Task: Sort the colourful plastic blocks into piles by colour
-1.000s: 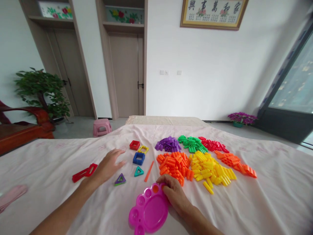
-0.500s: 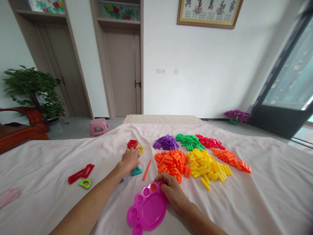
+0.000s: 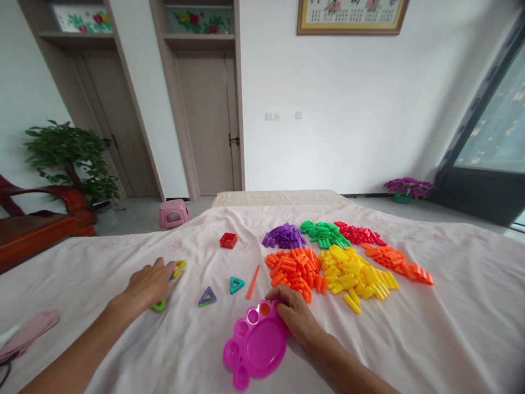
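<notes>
My left hand [image 3: 151,282] is closed on a yellow open-framed toy tile [image 3: 179,268], with a bit of blue beside it, over the left part of the cloth. A green curved tile [image 3: 158,305] shows partly from under this hand. My right hand [image 3: 297,314] grips the upper right edge of a magenta paint palette [image 3: 263,346] with round wells; something orange [image 3: 264,308] fills one well. Left of the palette lie a purple triangle tile [image 3: 207,296] with green under it and a teal triangle tile [image 3: 237,284]. A red square tile [image 3: 228,240] sits farther back.
Piles of purple [image 3: 284,236], green [image 3: 325,234], red [image 3: 359,233], orange [image 3: 293,272] and yellow plastic pieces [image 3: 356,272] spread to the right. More orange pieces [image 3: 397,264] lie beyond. A thin orange stick [image 3: 253,282] rests near the palette. A pink item [image 3: 30,335] is far left.
My left hand has moved left from beside the red square, carrying the yellow tile. The purple and teal triangles are now uncovered, while the red elongated tiles are hidden. My right hand still grips the palette.
</notes>
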Demonstrator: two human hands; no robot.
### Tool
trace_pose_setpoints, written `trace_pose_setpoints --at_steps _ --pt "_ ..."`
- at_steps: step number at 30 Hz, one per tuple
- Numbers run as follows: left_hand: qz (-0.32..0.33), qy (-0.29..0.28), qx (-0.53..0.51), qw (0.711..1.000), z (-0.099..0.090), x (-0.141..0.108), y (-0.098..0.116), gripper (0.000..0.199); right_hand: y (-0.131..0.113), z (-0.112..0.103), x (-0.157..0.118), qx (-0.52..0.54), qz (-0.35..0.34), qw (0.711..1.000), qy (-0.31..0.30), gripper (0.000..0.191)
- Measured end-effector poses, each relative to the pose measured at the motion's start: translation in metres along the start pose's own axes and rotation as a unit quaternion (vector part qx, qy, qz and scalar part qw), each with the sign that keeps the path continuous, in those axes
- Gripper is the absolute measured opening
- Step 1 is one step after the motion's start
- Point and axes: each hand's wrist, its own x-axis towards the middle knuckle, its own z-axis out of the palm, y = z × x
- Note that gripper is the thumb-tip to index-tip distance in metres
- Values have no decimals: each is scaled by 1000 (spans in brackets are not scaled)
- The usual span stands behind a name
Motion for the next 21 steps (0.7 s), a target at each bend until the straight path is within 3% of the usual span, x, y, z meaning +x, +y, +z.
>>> trace_pose_setpoints --at_steps 3,5,9,11,16,21 --pt "-25 8 5 1000 -5 1 -15 41 2 0 1 -3 3 1000 2 38" --pt "6 40 -18 999 -6 7 -5 43 3 0 1 -7 6 1000 1 37" --pt "165 100 -113 975 -3 32 47 39 5 0 1 -4 5 1000 1 37" --pt "215 111 -143 960 1 50 79 43 5 0 0 7 3 1000 0 37" --pt "233 123 -116 958 11 93 133 45 2 0 0 6 0 1000 -3 36" --pt "197 134 -93 967 20 106 143 39 0 -1 0 2 4 1000 2 37"
